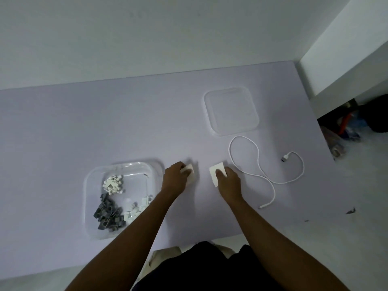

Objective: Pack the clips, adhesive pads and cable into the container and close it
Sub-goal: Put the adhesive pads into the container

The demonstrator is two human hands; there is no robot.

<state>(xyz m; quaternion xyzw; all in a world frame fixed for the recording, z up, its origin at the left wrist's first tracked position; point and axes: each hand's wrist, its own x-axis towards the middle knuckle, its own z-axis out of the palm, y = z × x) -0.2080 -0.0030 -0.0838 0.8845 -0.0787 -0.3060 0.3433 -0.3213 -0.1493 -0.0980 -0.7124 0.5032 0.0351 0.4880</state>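
Note:
A clear plastic container sits at the front left of the table, holding white clips and grey clips. Just right of it my left hand is closed on a white adhesive pad lying on the table. My right hand rests on a second white adhesive pad, thumb pressed on top. A white cable lies loosely looped to the right. The clear lid lies flat further back.
The pale lilac table meets a white wall behind. Its right edge drops to a floor with dark clutter. A white ledge stands at the back right. Small dark scraps lie near the right edge.

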